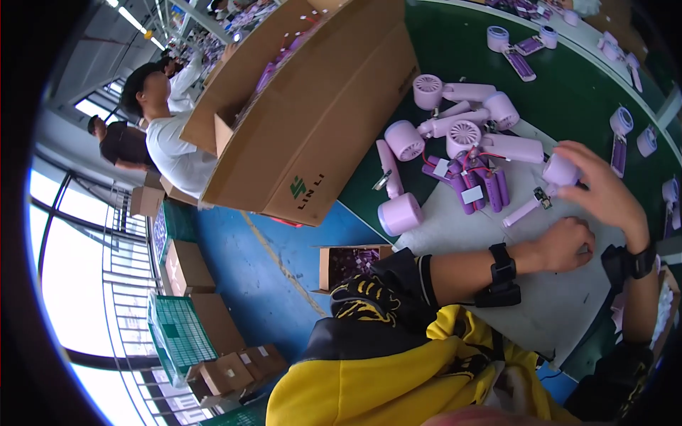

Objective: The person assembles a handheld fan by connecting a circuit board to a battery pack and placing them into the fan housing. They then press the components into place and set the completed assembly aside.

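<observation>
The person's right grip [602, 190] is grasping a smooth, drum-shaped pink fan head [560, 170] between bent fingers and thumb. The left grip [565, 245], just below, is showing folded fingers; whether it is holding anything cannot be told. Left of the right grip, a slim pink handle [523, 212] is lying beside a small green circuit board [543, 198]. Farther left, glossy purple battery cylinders [472, 186] are sitting bundled among thin red wires. Rounded fans [464, 133] with slatted grilles are lying behind them on the green worktop [447, 42]. Well left of both grips, a flat-sided cardboard carton [320, 121] is standing open.
</observation>
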Action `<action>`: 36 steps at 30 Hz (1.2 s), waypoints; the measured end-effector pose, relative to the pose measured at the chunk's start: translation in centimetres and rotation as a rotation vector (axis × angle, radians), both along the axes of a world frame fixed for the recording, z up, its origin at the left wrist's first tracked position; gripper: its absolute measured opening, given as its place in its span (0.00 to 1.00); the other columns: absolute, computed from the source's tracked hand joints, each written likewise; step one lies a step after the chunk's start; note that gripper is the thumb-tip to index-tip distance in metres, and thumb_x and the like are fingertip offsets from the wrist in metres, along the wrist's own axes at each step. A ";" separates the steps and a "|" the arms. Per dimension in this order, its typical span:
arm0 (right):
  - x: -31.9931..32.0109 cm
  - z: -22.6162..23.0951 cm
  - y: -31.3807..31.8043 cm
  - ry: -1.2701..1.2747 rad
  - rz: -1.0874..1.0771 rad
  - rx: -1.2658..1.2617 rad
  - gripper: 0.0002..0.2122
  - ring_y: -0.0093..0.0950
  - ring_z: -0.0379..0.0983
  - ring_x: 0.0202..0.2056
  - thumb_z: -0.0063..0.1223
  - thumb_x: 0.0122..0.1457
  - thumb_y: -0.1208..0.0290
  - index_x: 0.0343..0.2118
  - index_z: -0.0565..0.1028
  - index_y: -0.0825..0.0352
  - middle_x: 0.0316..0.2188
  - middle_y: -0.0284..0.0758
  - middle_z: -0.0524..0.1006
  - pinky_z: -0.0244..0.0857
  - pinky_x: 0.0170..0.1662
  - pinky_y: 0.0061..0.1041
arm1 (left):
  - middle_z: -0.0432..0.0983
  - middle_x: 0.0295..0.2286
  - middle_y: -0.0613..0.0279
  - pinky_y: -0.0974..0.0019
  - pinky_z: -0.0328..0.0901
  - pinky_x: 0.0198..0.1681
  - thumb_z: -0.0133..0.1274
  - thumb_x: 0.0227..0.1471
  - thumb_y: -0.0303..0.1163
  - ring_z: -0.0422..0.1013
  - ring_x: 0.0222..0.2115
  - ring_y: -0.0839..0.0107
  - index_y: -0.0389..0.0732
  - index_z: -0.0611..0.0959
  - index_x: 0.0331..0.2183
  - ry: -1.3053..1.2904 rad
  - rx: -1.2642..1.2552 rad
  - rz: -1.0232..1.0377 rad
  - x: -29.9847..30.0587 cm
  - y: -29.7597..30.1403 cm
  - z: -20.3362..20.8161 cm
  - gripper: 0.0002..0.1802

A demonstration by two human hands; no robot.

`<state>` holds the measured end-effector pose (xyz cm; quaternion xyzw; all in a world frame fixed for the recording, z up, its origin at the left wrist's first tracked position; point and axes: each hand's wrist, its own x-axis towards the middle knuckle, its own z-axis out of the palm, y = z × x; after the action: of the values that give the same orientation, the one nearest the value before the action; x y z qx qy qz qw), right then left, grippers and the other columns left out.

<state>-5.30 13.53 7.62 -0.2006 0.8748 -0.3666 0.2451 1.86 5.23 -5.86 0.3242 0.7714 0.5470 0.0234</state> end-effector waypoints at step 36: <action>3.5 1.1 7.8 0.497 0.220 0.258 0.23 0.38 0.73 0.39 0.61 0.38 0.79 0.43 0.72 0.69 0.39 0.40 0.73 0.67 0.44 0.31 | 0.76 0.26 0.51 0.55 0.68 0.34 0.64 0.39 0.36 0.73 0.29 0.51 0.38 0.77 0.38 -0.252 0.072 -0.107 0.6 -0.5 3.1 0.23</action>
<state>-1.78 21.33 8.71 -0.3451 0.9203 -0.1633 0.0854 2.43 4.70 -2.74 0.2942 0.7238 0.6087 0.1377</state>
